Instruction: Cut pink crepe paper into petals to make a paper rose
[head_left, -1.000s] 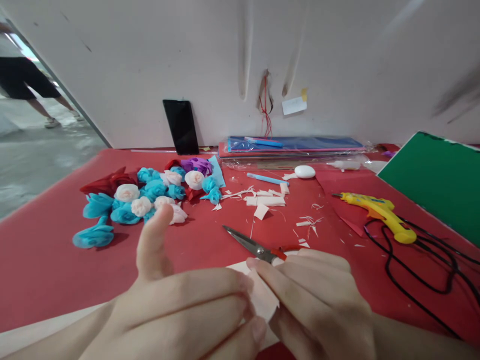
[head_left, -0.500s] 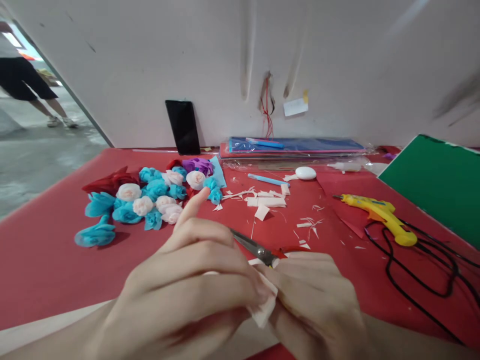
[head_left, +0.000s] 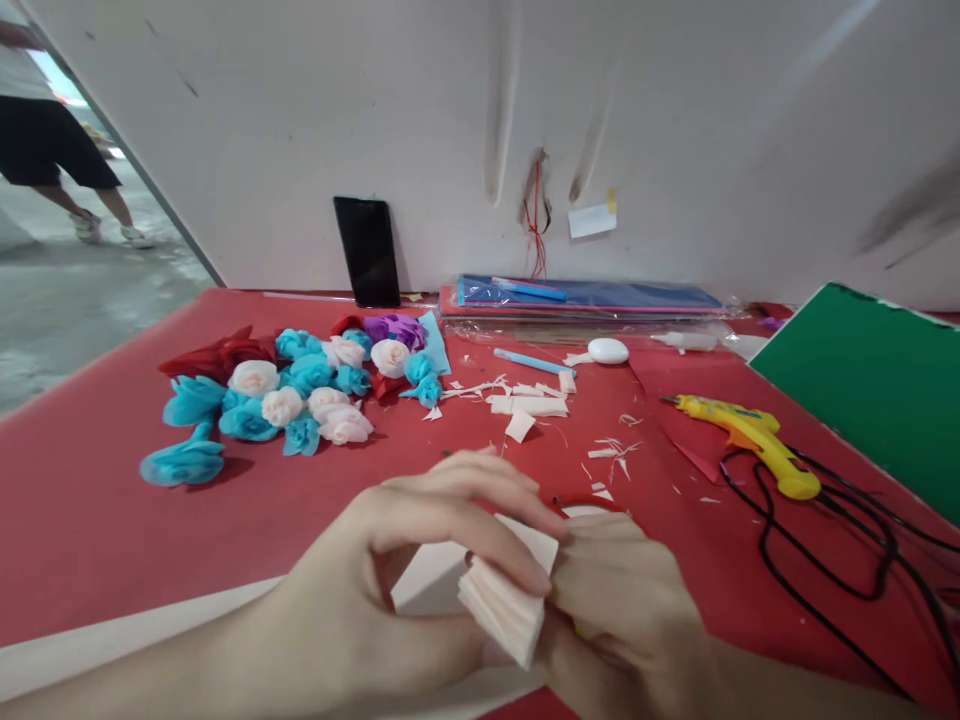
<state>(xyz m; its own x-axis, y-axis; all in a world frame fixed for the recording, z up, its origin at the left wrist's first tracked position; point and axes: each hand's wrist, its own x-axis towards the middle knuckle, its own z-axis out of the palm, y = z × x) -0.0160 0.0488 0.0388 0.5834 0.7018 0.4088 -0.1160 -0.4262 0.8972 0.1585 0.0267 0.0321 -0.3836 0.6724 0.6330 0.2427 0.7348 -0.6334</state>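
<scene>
My left hand [head_left: 435, 560] pinches a small folded stack of pale pink crepe paper [head_left: 506, 615] between thumb and fingers, its layered edge facing me. Against the stack's right side is my right hand [head_left: 622, 590], closed, with fingers curled. Above its knuckles shows the red handle loop of a pair of scissors [head_left: 589, 500], and a bit of yellow peeks out below the fingers. The blades are hidden behind my hands. A paler sheet of paper [head_left: 431, 580] shows behind the stack, inside the curve of my left hand.
Blue, pink, red and purple paper flowers [head_left: 300, 385] lie at left. Paper scraps [head_left: 529, 405] are scattered mid-table. A yellow glue gun [head_left: 750, 435] with a black cord and a green board [head_left: 870, 390] are at right. A phone [head_left: 367, 250] leans on the wall.
My left hand has turned and its raised index finger has come down over the paper, showing the layered stack. The scissor blades, visible before, are now hidden. The view has shifted slightly.
</scene>
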